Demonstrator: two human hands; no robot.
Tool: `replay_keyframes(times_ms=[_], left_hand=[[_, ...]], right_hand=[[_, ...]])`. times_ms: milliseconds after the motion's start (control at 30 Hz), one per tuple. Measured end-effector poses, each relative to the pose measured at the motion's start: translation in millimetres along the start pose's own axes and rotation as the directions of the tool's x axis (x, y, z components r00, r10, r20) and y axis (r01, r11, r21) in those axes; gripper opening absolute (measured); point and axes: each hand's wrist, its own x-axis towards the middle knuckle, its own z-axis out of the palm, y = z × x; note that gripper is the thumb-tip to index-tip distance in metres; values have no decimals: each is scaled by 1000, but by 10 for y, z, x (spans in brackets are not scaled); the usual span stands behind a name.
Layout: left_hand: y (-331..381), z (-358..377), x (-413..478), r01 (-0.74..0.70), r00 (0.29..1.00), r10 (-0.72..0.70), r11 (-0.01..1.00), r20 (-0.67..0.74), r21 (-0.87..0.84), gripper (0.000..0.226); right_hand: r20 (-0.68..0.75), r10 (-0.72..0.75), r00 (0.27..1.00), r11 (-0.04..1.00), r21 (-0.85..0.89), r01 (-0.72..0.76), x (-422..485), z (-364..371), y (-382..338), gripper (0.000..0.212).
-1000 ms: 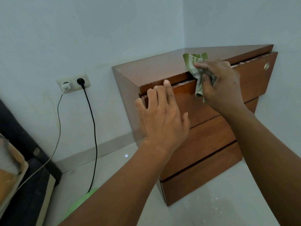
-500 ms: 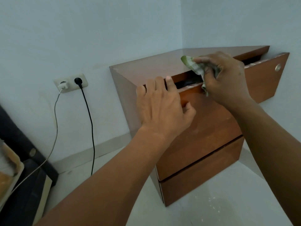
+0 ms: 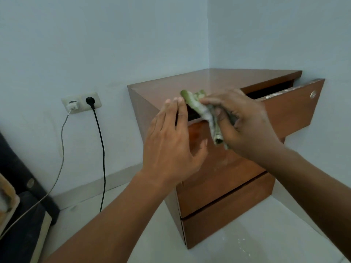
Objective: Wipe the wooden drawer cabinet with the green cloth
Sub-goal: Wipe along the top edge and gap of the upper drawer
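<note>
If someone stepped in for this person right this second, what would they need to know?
Right hand: shut on the green cloth, at the top drawer's left front edge.
Left hand: open, fingers at that same edge, holding nothing.
Cabinet: in the room's corner, top drawer pulled out, the lower two shut.
Done: cannot tell how much is already wiped.
Left: drawer edge, fronts, top and side.
</note>
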Motion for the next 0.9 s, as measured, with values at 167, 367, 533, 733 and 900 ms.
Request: replay_keyframes(times_ms=[167,367,533,733,900], left_hand=[[-118,11,-34,-18,996,24,998,88,-62,100],[-142,9,50,-87,991,97,991,97,-99,101],[-194,-56,118,-146,974,152,988,169,-46,110],[-139,-127,317,-211,933,201,978,298,1,113],[25,-71,564,-300,862,260,954,435,24,110]], right_hand=[[221,-31,975,992,-109,56,-74,149,-109,37],[285,-30,958,986,-149,76,-28,176,-46,46],[201,-57,978,977,-189,96,-105,222,165,42],[120,30,992,965,-261,3,-190,101,445,40],[60,88,994,958,-277,-68,-226,1,699,40]])
